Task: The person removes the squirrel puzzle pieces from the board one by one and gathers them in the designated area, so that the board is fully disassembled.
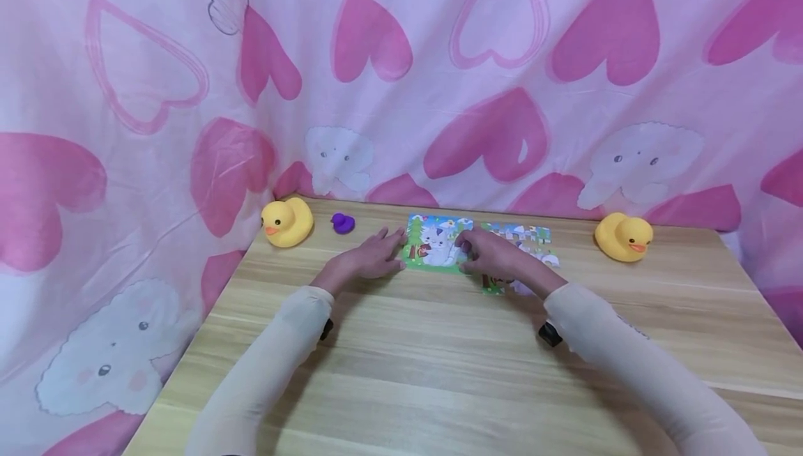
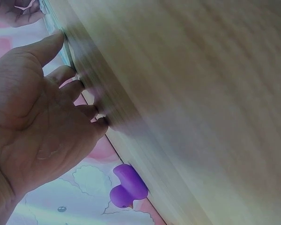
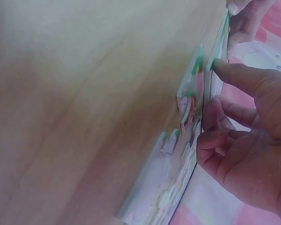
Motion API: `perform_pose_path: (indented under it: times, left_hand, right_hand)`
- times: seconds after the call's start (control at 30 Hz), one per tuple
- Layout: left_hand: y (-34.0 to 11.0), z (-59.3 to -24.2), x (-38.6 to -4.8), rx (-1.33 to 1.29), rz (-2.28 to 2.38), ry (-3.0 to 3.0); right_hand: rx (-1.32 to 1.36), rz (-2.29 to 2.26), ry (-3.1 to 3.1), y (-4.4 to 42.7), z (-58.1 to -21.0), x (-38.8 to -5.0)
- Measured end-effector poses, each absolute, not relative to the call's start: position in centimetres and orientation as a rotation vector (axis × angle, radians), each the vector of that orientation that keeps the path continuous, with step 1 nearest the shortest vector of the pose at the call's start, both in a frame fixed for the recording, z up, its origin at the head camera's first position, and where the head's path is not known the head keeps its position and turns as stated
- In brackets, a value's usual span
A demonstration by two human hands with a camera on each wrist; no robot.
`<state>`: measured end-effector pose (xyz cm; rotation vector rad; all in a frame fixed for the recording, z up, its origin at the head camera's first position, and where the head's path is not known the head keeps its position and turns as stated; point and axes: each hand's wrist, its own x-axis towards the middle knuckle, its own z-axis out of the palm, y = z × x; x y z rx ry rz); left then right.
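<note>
A cat picture board (image 1: 433, 247), printed with a white cat on green and blue, lies flat near the table's back. My left hand (image 1: 380, 255) has its relaxed fingers and thumb spread along the board's left edge, touching it or just beside it. On the right edge, my right hand (image 1: 492, 255) holds the board with thumb and bent index finger; the other fingers (image 3: 210, 145) curl in. Just right of the board, partly under my right hand and forearm, lie several loose jigsaw pieces (image 1: 539, 235). The right wrist view shows these puzzle pieces (image 3: 166, 183) edge-on.
A yellow rubber duck (image 1: 291, 224) stands at the back left, with a small purple duck (image 1: 343, 223) beside it. Another yellow duck (image 1: 623, 237) stands at the right. A pink heart-patterned curtain (image 1: 401, 128) hangs behind the wooden table (image 1: 401, 372).
</note>
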<state>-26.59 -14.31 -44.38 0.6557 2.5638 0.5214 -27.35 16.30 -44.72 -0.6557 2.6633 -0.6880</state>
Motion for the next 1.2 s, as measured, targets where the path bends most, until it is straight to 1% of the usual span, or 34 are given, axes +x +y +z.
perform_pose_path:
  times: [0.4,0.63,0.97,1.2]
  left_hand:
    - [-14.3,-44.4,-26.3,0.669,0.49,2.595]
    - [-14.1,-44.4,-26.1,0.648,0.521,2.58]
    - [-13.8,-45.1,-26.8,0.694,0.446,2.566]
    - [-14.3,-44.5,-26.3,0.677,0.447,2.574]
  right_hand:
    - [-0.666,-0.667,2.625,16.0,-44.0,-27.4]
    - [-0.734,-0.648,2.612,16.4,-44.3,-27.7]
    - [-0.764,-0.615,2.619,17.0,-44.2,-27.6]
    - [-0.764,-0.638,2.674,16.8,-44.3,-27.6]
